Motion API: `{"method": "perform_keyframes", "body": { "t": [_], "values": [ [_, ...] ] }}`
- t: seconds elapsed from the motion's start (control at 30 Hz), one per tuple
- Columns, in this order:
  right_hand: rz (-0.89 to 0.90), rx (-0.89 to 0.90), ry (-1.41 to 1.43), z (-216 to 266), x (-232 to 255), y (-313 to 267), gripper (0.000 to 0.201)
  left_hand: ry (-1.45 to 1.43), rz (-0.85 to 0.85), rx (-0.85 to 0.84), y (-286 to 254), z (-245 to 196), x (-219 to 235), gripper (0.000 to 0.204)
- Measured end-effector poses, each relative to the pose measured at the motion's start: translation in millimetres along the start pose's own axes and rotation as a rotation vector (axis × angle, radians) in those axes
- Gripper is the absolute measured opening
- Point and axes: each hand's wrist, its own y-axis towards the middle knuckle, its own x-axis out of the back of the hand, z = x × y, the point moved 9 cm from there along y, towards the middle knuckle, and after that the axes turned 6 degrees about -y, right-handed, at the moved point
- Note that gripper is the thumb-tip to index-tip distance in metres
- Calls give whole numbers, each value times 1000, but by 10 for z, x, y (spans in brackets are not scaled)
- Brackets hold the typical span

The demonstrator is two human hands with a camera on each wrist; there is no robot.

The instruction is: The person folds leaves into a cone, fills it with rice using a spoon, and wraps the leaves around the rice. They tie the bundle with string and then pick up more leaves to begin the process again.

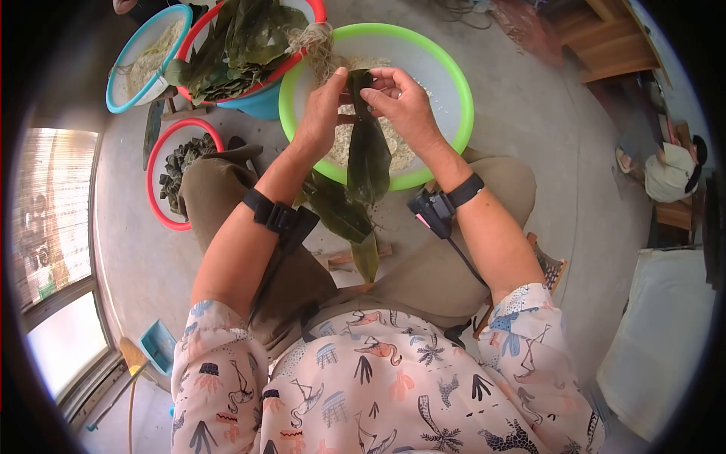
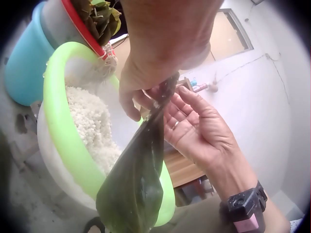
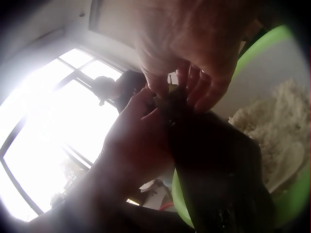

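Observation:
A long dark green leaf hangs down over the near rim of a green-rimmed bowl. My left hand pinches its upper end from the left, fingers and thumb at the leaf's edge. From the other side my right hand pinches the same end, thumb in front and fingers behind. In the left wrist view the leaf narrows and folds toward the fingers. White rice grains lie in the bowl below. The right wrist view shows the leaf dark against the light, its folded top partly hidden by the fingers.
More leaves lie between the knees. A red-rimmed basin of leaves, with string over its rim, stands behind at left. Dark wrapped bundles fill a smaller red-rimmed bowl. Another person is at far right.

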Motion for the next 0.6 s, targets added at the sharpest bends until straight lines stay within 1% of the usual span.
{"method": "perform_keyframes", "body": {
  "t": [0.13,0.2,0.23,0.3,0.37,0.43,0.6],
  "values": [
    [-19,71,-78,-29,40,29,41,28,49,-22,-58,-19,-59,37],
    [-29,96,-110,-40,54,33,41,156,132,-72,-64,-30,-103,35],
    [-21,105,-112,-35,49,31,41,156,132,-72,-50,-20,-83,35],
    [-13,113,-115,5,50,20,40,49,160,-58,-27,-11,-78,35],
    [7,4,15,-27,61,14,38,58,160,-77,-21,-17,-85,34],
    [10,-14,27,-8,65,8,37,66,163,-95,-35,-39,-105,34],
    [11,-78,101,-53,103,22,34,92,199,-47,-64,-43,-164,43]
  ]
}}
